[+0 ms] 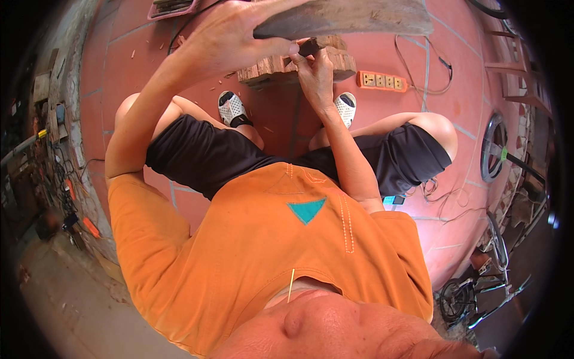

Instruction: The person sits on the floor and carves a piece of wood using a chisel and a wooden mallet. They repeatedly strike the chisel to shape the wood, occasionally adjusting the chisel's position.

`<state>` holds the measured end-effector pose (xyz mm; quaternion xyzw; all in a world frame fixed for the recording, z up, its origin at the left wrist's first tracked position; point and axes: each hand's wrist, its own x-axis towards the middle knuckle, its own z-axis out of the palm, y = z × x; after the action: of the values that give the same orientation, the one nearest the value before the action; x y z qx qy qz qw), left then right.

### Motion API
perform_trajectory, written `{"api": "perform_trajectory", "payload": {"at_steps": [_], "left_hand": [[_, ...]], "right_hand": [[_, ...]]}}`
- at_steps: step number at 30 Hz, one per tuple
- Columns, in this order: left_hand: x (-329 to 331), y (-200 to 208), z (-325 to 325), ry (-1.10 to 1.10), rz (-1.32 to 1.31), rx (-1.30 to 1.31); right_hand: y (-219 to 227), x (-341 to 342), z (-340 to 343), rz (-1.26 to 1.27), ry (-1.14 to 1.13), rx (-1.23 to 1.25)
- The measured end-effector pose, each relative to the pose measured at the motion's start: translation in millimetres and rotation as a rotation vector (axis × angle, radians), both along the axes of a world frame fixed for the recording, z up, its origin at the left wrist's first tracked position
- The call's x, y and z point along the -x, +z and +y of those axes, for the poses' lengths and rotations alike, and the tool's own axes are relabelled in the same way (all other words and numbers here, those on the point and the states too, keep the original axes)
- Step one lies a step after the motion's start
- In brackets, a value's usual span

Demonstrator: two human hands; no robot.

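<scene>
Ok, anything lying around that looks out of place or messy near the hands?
Wood chips lie scattered over the red tiled floor left of the wood block. An orange power strip sits on the floor just right of the block, its cable looping loosely. Left hand holds the plank.

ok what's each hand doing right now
left hand: closed on the wooden board
right hand: pinching a small dark piece at the wood block

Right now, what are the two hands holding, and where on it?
The left hand grips a flat wooden plank by its near end. The right hand pinches a small dark tool; exactly where cannot be told.
</scene>
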<state>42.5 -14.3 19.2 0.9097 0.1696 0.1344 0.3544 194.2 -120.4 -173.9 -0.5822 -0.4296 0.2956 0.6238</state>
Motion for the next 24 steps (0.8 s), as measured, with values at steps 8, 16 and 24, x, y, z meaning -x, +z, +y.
{"api": "perform_trajectory", "payload": {"at_steps": [8,16,24], "left_hand": [[9,-38,15,0.091,0.273,-0.318],[10,7,10,0.103,0.16,-0.005],[11,17,4,-0.021,-0.038,-0.066]], "right_hand": [[-7,-10,3,0.39,0.047,0.041],[-15,-5,-6,0.366,0.067,0.006],[-4,7,-15,0.47,-0.039,-0.045]]}}
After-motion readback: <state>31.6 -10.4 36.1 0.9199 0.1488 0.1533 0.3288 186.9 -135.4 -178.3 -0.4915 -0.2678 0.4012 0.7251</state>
